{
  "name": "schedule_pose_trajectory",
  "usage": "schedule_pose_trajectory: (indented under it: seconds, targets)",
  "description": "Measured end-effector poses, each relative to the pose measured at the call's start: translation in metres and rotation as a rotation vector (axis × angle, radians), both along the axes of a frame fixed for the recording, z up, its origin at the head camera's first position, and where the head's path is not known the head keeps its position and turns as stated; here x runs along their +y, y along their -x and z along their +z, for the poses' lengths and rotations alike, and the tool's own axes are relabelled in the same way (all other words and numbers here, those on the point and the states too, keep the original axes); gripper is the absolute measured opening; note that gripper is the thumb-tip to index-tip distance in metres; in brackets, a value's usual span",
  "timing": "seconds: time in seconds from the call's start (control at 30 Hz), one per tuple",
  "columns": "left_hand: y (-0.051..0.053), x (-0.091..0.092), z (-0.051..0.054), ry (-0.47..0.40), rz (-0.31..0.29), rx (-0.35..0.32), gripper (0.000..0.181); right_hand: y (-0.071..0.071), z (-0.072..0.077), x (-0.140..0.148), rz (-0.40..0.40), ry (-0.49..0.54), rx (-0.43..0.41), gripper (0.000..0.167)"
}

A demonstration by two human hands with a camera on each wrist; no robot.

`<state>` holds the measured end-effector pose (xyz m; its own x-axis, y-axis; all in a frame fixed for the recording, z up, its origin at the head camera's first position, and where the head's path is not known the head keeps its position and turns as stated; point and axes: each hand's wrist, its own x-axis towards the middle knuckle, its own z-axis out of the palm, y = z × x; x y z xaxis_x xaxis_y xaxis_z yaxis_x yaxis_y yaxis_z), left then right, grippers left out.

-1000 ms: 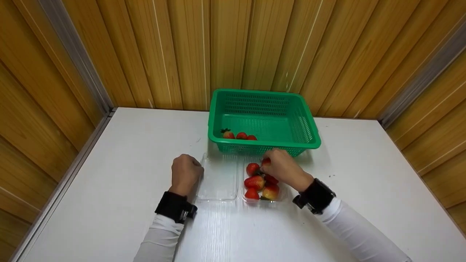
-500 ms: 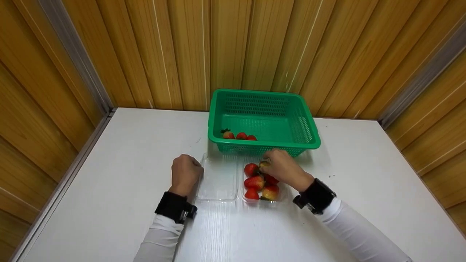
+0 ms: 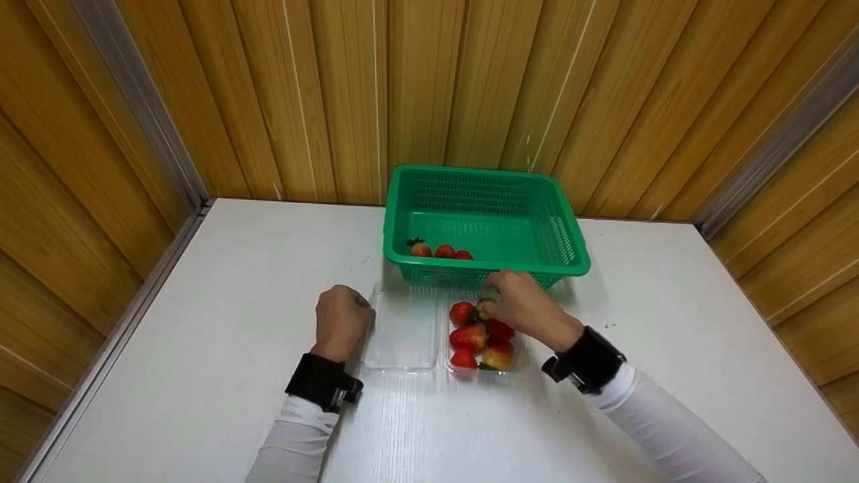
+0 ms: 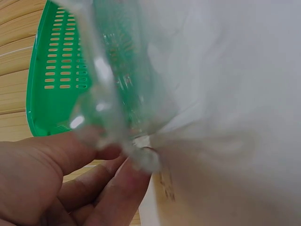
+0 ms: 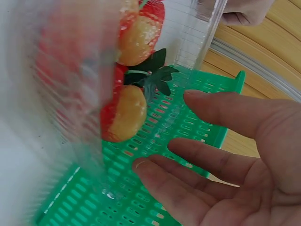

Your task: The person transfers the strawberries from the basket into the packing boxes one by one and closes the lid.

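In the head view a clear plastic clamshell box (image 3: 402, 335) lies unfolded on the white table. My left hand (image 3: 341, 323) pinches its left edge between thumb and fingers, as the left wrist view shows close up with the clear plastic rim (image 4: 106, 80). Several red and yellowish strawberries (image 3: 468, 337) fill the right half of the box. Above the far end of that half is my right hand (image 3: 527, 305), its fingers parted and holding nothing. In the right wrist view a strawberry (image 5: 129, 115) with green leaves sits in the box, a small gap away from the fingertips (image 5: 143, 167).
A green slotted basket (image 3: 429, 263) stands directly behind the box. A few strawberries (image 3: 445, 251) lie near its front left, partly hidden by the rim. Wood-patterned walls (image 3: 423, 100) enclose the table's back and sides.
My right hand has let go of a strawberry at the far end of the box, which now shows its paler side, and has drawn slightly away. The left hand has stayed put.
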<state>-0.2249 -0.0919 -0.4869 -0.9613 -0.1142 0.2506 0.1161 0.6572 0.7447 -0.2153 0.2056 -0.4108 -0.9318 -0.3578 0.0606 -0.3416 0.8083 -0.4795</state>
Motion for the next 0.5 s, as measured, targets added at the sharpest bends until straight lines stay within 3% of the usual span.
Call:
schedule_pose_trajectory:
  seconds: [0.23, 0.5]
  targets:
    - [0.000, -0.001, 0.001, -0.010, 0.009, -0.003, 0.020, 0.000, 0.019, -0.004, 0.020, 0.015, -0.014, 0.033]
    - [0.001, 0.001, 0.001, -0.008, 0.018, -0.028, 0.018, 0.002, 0.040, -0.010, 0.048, 0.040, 0.014, 0.032]
